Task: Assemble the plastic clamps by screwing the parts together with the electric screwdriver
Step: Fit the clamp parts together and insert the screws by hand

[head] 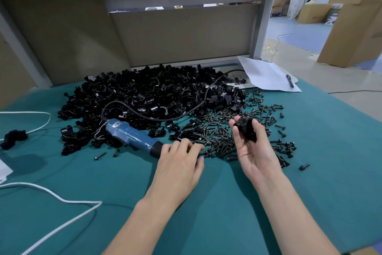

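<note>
Black plastic clamp point(247, 129) you're gripping in your right hand point(254, 157); left hand point(179, 161) is touching dark metal screws point(223, 130), pinch unclear, so be seating one straight.

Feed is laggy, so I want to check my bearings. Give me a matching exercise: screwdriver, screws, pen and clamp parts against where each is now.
Things:
1 screwdriver
2 screws
3 pen
4 clamp parts

Places:
A on the paper
B big heap at the back of the mat
C lying with its nose at the left hand
D spread loose on the mat, right of the screwdriver

Pairs: 1-C, 2-D, 3-A, 4-B
</note>
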Demonstrator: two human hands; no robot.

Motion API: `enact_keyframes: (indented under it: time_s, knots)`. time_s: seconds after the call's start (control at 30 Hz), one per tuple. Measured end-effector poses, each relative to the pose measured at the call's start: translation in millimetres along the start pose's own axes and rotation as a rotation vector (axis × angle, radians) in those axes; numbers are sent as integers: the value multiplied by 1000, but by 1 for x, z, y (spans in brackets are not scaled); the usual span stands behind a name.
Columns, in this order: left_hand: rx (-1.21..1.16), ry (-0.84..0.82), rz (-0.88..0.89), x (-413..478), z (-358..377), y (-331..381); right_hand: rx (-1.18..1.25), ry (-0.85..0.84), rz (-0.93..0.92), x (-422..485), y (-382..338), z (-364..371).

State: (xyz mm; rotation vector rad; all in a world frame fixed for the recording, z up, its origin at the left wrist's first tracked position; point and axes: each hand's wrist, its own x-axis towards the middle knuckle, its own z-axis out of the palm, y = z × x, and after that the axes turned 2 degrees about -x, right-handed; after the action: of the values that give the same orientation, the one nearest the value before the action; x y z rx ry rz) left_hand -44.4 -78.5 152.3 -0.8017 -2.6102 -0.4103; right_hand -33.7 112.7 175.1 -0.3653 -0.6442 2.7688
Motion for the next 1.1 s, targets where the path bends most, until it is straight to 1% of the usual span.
enact_keyframes:
  time_s: [0.1, 0.33, 0.5, 0.73, 0.77, 0.8, 0.9, 0.97, 1.0, 1.1]
  knots:
    - [5, 4, 46, 2, 5, 2, -52, -5, -3, 0, 1, 1]
    - [8, 57, 96, 12, 14, 9, -289, -43, -36, -1, 9, 4]
    - [59, 71, 197, 9, 15, 3, -416, -103, -54, -1, 16, 2]
    - [91, 51, 160, 7, 6, 6, -526, -156, -73, -1, 22, -1]
    - [27, 51, 137, 7, 4, 5, -546, -168, -71, -1, 23, -1]
    - [-109, 56, 74, 7, 1, 4, -567, -185, -69, -2, 24, -1]
    - [-678, 161, -254, 8, -12, 3, -656, -256, -62, -5, 28, 0]
    - [-941, 264, -366, 8, -16, 3, -728, -316, -52, -9, 32, 0]
    - [-1010, 297, -387, 8, -17, 2, -758, -344, -41, -10, 34, 0]
    - [-1063, 319, -397, 9, -19, 0, -842, -399, -29, -14, 39, 1]
